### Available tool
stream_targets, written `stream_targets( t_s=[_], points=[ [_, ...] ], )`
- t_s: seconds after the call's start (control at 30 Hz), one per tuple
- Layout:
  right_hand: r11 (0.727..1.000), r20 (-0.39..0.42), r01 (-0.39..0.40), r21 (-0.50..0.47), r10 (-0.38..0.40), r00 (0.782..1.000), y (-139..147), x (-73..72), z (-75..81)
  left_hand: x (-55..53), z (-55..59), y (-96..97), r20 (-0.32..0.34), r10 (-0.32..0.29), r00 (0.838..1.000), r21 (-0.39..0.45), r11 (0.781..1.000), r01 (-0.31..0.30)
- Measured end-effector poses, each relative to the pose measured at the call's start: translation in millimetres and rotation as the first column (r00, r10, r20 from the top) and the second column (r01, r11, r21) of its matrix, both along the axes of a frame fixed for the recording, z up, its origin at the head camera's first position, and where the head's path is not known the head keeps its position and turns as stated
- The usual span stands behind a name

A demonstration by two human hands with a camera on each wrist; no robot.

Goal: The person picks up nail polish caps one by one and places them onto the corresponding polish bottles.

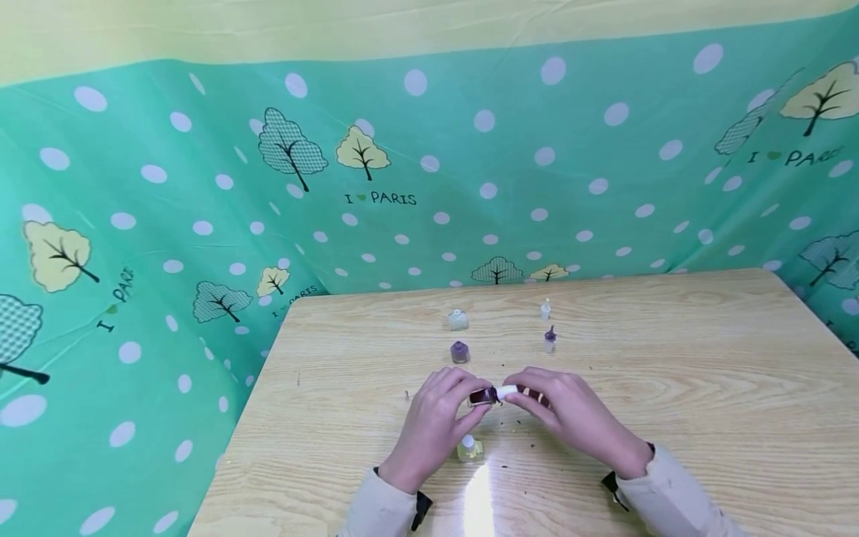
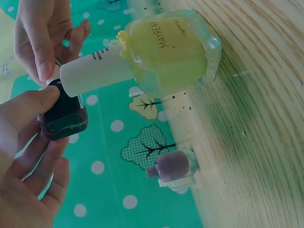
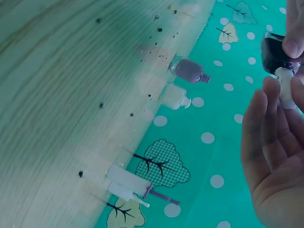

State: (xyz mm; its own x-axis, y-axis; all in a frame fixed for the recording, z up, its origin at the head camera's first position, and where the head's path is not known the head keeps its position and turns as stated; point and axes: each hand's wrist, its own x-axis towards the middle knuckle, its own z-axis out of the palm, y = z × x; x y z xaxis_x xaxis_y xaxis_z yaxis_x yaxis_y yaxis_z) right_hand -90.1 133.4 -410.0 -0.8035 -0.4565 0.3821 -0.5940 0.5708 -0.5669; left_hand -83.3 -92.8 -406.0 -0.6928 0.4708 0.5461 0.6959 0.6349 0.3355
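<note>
Count four bottles: one dark red bottle (image 1: 482, 397), one yellow bottle (image 1: 471, 452), one purple bottle (image 1: 459, 353), one whitish bottle (image 1: 458, 321). Count four white caps: two loose caps (image 1: 549, 345) (image 1: 546, 314), two neck caps (image 1: 508, 391) (image 2: 97, 71). Add two hands (image 1: 438, 418) (image 1: 570, 406), one table (image 1: 671, 373), one cloth (image 1: 510, 216).

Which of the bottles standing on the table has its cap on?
The yellow bottle near the left hand wears a white cap. The purple bottle and whitish bottle farther back stand uncapped.
</note>
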Motion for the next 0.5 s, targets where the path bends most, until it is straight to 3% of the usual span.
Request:
stream_targets(
  t_s=[0.33,0.5],
  points=[
    [1.000,0.155,0.001,-0.025,0.003,0.988,-2.9,-0.6,3.4,-1.8,-3.2,2.5,-0.044,0.018,0.999,-0.017,1.000,-0.019],
    [1.000,0.149,0.011,-0.018,-0.008,0.989,-2.2,-0.9,2.5,-2.5,-2.2,1.7,-0.023,0.017,1.000,-0.010,1.000,-0.017]
  ],
)
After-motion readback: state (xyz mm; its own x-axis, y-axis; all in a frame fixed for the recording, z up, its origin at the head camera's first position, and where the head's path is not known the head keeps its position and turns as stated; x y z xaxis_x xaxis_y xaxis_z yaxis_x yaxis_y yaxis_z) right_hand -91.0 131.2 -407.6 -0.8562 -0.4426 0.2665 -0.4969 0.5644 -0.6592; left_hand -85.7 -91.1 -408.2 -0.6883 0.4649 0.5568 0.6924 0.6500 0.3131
